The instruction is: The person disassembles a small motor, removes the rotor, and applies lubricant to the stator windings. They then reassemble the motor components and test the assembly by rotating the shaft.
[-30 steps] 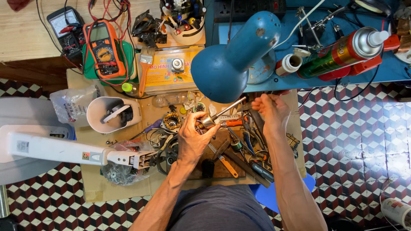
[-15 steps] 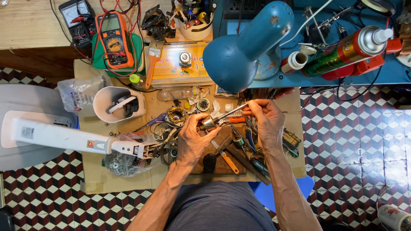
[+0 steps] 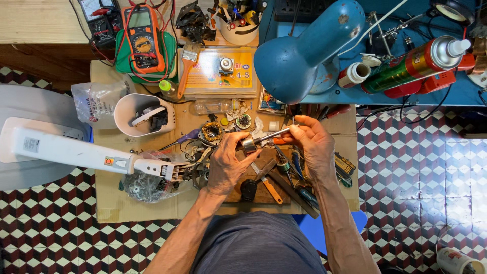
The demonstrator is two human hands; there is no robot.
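My left hand (image 3: 227, 165) grips a small round metal motor part (image 3: 248, 144) with a steel shaft (image 3: 272, 134) sticking out to the right. My right hand (image 3: 313, 147) pinches the far end of that shaft with its fingertips. Both hands hover over a cluttered cardboard-covered work surface (image 3: 109, 203). Under them lie a wooden block (image 3: 261, 160), a yellow-handled tool (image 3: 271, 190) and several screwdrivers. A copper-wound coil (image 3: 210, 133) rests just left of the held part.
A blue desk lamp (image 3: 304, 48) hangs over the bench. Behind stand an orange multimeter (image 3: 143, 38), a clear parts box (image 3: 220, 73), a white cup of parts (image 3: 144, 115), a spray can (image 3: 413, 63). A white fan blade (image 3: 71, 150) and bag of screws (image 3: 144, 185) lie left.
The view shifted, so everything sits slightly lower and right. My right hand drew in and closed on the shaft's end; my left hand keeps holding the round part.
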